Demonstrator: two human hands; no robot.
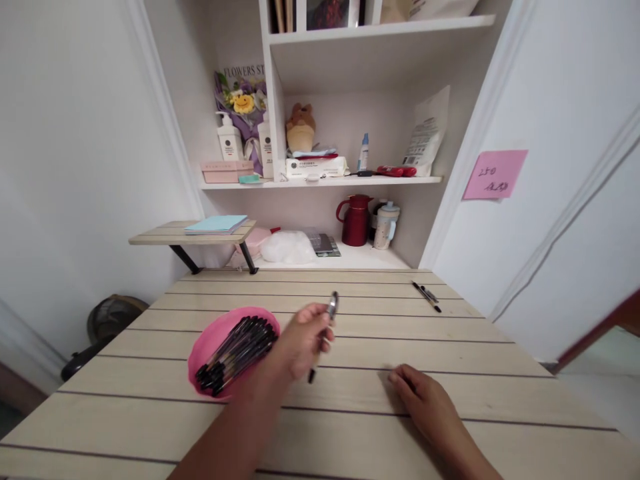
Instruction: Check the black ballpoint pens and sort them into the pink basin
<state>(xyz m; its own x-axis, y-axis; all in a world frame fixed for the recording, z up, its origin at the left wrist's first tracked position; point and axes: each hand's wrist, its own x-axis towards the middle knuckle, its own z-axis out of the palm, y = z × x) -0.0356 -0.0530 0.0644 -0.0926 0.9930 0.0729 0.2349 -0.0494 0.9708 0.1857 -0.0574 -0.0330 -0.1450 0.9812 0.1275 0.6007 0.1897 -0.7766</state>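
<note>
My left hand (307, 340) is closed around a pen (333, 305), held above the table to the right of a pink basin. The pen stands steeply tilted, its clip end up and a dark tip showing below my fingers; motion blurs it slightly. Many black-capped pens (243, 350) lie in a heap inside the pink basin (200, 337), which my left forearm partly overlaps. My right hand (423, 400) rests on the table at the right, fingers curled in, with nothing visible in it.
Two pens (427, 297) lie close together on the slatted table (370, 287) at the far right. A small raised shelf (165, 233) with blue paper (216, 224) stands at the back left. Behind are a red jug (356, 221), a cup (385, 228) and white shelving.
</note>
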